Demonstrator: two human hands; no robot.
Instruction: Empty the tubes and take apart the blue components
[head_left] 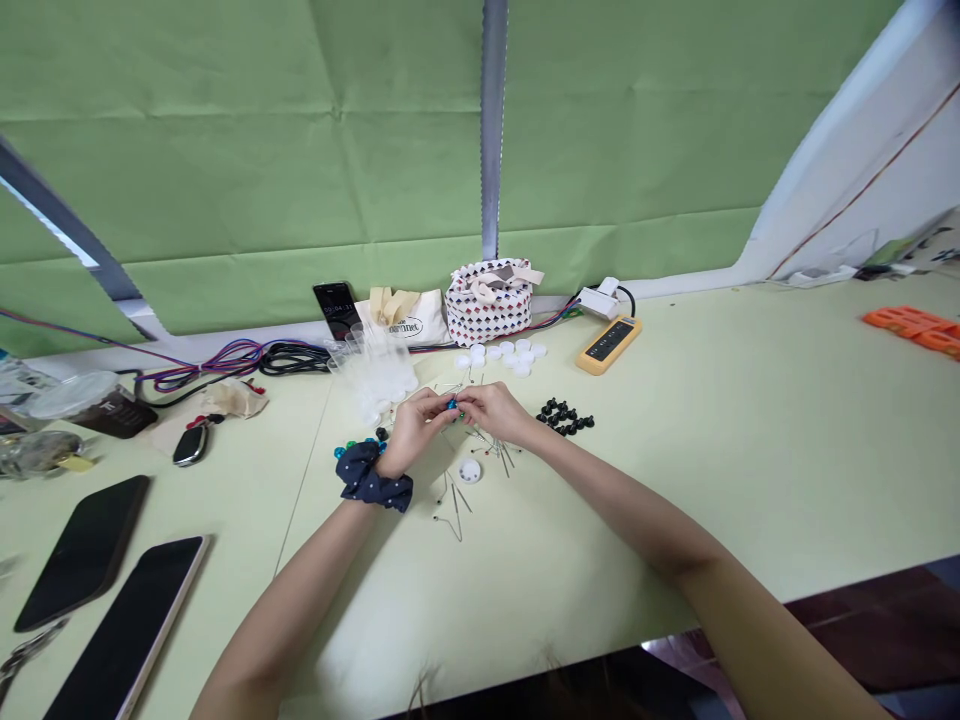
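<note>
left hand [411, 432] and right hand [495, 412] are brought together, thumbs and forefingers pinching a small blue bead [452, 404] between them; whether it is fitted on a pin cannot be told at this size. the step in hand is judged to be fine fitting work, and a steady two-handed pinch is called for. a navy dotted fabric scrunchie [367, 478] is worn on the left wrist. thin metal pins [491, 442] and a round white plastic cap [470, 470] are scattered beside the hands on a pale green table [712, 450]. black plastic pieces [564, 417] are laid to the right; round white caps [504, 354] and clear plastic cups [373, 372] are set farther off.
</note>
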